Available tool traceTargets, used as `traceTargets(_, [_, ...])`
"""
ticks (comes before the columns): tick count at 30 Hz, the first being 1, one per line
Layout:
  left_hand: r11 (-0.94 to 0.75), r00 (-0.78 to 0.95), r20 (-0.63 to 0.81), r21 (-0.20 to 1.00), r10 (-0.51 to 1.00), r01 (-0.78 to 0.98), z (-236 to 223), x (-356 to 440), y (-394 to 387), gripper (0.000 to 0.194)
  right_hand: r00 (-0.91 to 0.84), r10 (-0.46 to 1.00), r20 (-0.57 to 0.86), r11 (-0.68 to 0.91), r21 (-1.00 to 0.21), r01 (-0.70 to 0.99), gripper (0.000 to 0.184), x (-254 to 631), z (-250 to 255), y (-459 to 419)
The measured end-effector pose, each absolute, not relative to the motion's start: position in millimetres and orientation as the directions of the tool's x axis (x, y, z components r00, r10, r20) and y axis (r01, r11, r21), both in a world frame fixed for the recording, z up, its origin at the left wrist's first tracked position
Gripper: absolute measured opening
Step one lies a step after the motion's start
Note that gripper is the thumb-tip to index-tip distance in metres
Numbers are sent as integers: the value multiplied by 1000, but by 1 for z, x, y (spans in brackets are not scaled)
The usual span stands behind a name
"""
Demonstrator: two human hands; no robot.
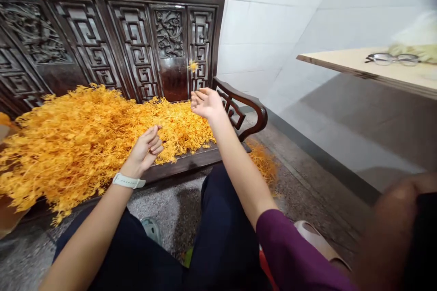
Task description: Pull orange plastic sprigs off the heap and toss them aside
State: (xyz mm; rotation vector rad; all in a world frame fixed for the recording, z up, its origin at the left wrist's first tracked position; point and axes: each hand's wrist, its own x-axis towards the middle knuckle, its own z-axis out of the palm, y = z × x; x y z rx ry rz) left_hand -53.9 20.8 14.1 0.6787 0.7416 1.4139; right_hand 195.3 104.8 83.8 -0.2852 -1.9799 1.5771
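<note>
Orange strands (pixel 78 132): heaped on the carved bench (pixel 174 77), toward nine o'clock.
Left hand (pixel 148 145): held near the strands, fingers curled closed; whether anything is gripped cannot be told.
Right hand (pixel 206 102): held with fingers open, loosely bent.
Small tuft (pixel 193 66): seen in midair, eleven o'clock from the right hand.
Glasses (pixel 392 58): laid on the board (pixel 341 61), between two and three.

Your half-curled left hand (pixel 147 149) is over the feathery orange plant heap (pixel 78 132). Beyond your raised right hand (pixel 206 103), a small yellow sprig (pixel 193 66) hangs mid-air.
</note>
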Motion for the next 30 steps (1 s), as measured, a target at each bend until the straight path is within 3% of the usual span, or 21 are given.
traceTargets(7, [-2, -20, -10, 836, 1000, -549, 5, -59, 22, 19, -375, 911, 171, 63, -957, -283, 24, 132, 43, 135])
traceTargets(10, [-2, -3, 1, 872, 1000, -489, 6, -58, 26, 26, -393, 899, 196, 117, -969, -215, 27, 126, 33, 138])
traceTargets(13, [-6, 33, 23, 897, 999, -442, 15, -52, 32, 30, -479, 839, 258, 229, -966, -120, 40, 128, 35, 134])
traceTargets(15, [-50, 20, 63, 911, 998, -409, 22, -46, 38, 33, -349, 890, 294, 279, -956, -95, 55, 128, 38, 128])
traceTargets(17, [-133, -57, 121, 925, 991, -356, 26, -38, 43, 37, -33, 964, 263, 257, -959, -122, 64, 129, 39, 119])
traceTargets(19, [-206, -142, 172, 937, 975, -283, 27, -25, 48, 40, 140, 979, 150, 180, -957, -229, 54, 130, 39, 107])
traceTargets(22, [-241, -167, 209, 949, 964, -203, 22, 0, 48, 38, -112, 984, 137, 90, -933, -348, 42, 134, 39, 86])
traceTargets(24, [-271, -158, 243, 942, 957, -198, 20, 17, 43, 35, -181, 949, 258, 179, -914, -363, 39, 138, 38, 75])
traceTargets(27, [-331, -205, 284, 909, 937, -254, 19, 36, 31, 29, -4, 912, 411, 386, -860, -335, 38, 148, 35, 73])
traceTargets(30, [-322, -268, 247, 902, 931, -287, 18, 40, 19, 34, 138, 911, 389, 412, -852, -324, 40, 161, 30, 83])
